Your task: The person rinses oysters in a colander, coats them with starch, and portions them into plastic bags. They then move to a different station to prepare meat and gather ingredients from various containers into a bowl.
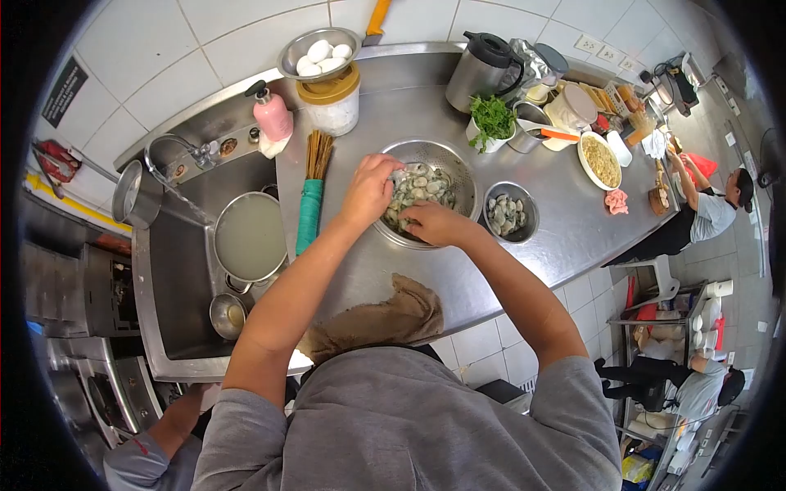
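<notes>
Peeled raw shrimp [422, 186], grey and glossy, lie heaped in a steel colander [463, 176] on the counter. My left hand [372, 188] is over the colander's left side, its fingers closed around something small and pale that I cannot make out. Down in the heap, my right hand [434, 223] has its fingers curled and pressed together on shrimp; the fingertips are partly hidden. Just right of the colander stands a small steel bowl [532, 226] with more shrimp in it. A bundle of brown sticks [318, 159] in a green wrap [309, 214] lies to the left.
Water runs from a faucet [176, 157] into the sink [176, 286], beside a pot of cloudy water [250, 237]. A brown cloth [385, 315] lies at the front edge. Behind are a bowl of eggs [323, 59], a steel jug [481, 72] and green herbs [493, 119]. Other people are nearby.
</notes>
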A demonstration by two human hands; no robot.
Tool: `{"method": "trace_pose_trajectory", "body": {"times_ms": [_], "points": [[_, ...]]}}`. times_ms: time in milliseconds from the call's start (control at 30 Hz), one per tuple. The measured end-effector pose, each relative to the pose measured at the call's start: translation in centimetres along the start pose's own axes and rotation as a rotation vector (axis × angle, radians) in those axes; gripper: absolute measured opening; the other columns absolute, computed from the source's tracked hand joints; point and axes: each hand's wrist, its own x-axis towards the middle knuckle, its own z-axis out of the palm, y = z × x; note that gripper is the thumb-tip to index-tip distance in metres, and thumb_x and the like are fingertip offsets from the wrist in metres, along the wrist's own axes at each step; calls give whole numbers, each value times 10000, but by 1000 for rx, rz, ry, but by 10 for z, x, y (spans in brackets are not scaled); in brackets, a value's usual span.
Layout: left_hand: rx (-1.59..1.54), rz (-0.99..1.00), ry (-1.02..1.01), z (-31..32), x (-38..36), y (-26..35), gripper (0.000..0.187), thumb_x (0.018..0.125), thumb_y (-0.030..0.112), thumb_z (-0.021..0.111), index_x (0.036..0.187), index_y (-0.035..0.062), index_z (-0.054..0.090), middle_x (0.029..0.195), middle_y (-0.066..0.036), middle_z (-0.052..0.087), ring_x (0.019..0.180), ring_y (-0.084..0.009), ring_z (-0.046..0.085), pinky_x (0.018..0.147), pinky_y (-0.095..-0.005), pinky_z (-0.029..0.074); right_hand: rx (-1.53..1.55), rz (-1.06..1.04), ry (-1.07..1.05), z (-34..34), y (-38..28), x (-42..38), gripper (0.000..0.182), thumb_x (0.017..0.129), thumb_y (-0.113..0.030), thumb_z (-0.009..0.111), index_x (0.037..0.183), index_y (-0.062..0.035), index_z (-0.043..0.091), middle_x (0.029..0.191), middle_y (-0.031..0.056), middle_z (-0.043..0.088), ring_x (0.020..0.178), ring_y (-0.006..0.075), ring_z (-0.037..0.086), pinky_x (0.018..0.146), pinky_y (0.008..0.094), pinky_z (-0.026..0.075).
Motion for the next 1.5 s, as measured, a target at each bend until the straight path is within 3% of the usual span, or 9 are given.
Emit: {"method": "trace_pose_trajectory", "body": {"times_ms": [200, 433, 667, 800, 900, 967, 1200, 1300, 1500], "points": [[67, -39, -13, 0, 2, -1, 347, 738, -84, 565, 1051, 29, 662, 1096, -128, 611, 1090, -336, 541, 972, -424, 447, 20, -19, -154, -4, -10, -13, 337, 938, -372, 585, 1092, -76, 632, 1039, 157, 629, 1008, 361, 602, 880, 449, 471], [63, -42, -40, 0, 5, -4, 342, 741, -75, 581, 1060, 22, 657, 1130, -141, 608, 1107, -342, 543, 988, -422, 445, -160, -164, 128, -15, -30, -42, 484, 728, -507, 756, 909, -87, 598, 912, 104, 646, 891, 336, 639, 752, 430, 505], [-59, -70, -72, -9, 5, -4, 314, 773, -55, 574, 1072, 8, 647, 1157, -149, 609, 1120, -353, 552, 977, -409, 456, 597, 285, 391, -74, 3, -66, 331, 861, -350, 756, 879, -54, 608, 723, -10, 561, 698, 72, 515, 628, 261, 429], [-86, -86, -257, -17, 14, 14, 317, 811, 1, 614, 1125, 24, 637, 1223, -153, 582, 1161, -356, 541, 991, -404, 454, 692, 422, 591, -111, 34, -100, 317, 885, -335, 723, 847, -38, 618, 736, 21, 590, 710, 109, 544, 661, 286, 449], [-33, -95, -405, -15, 17, 22, 348, 839, 63, 649, 1185, 46, 619, 1303, -158, 537, 1204, -357, 525, 1017, -395, 441, 432, 503, 558, -108, 70, -116, 246, 908, -269, 667, 917, -24, 644, 780, 69, 647, 752, 165, 594, 714, 320, 478], [0, -119, -484, -10, 21, 21, 390, 842, 107, 675, 1222, 64, 604, 1355, -160, 501, 1243, -356, 504, 1042, -393, 426, 231, 505, 278, -100, 105, -128, 222, 920, -221, 640, 1049, -41, 626, 850, 64, 657, 809, 166, 582, 765, 321, 473], [12, -176, -511, 1, 19, 18, 394, 835, 104, 686, 1217, 66, 599, 1368, -163, 492, 1267, -365, 489, 1067, -406, 404, -401, 634, 289, -42, 116, -127, 497, 776, -173, 729, 1242, -115, 568, 1253, 198, 564, 1044, 332, 645, 943, 432, 518], [82, -182, -531, 3, 16, 19, 401, 832, 103, 689, 1220, 66, 597, 1374, -166, 485, 1267, -367, 488, 1068, -407, 407, -291, 743, 248, -30, 125, -109, 546, 769, -136, 719, 1280, -146, 524, 1279, 189, 525, 1056, 372, 631, 956, 484, 507], [127, -195, -518, 0, 10, 13, 410, 826, 80, 684, 1225, 56, 590, 1371, -192, 475, 1259, -378, 489, 1069, -407, 407, -139, 496, 334, -60, 143, -119, 349, 726, -67, 678, 1072, -74, 630, 951, 175, 641, 893, 325, 652, 771, 433, 535]]}}
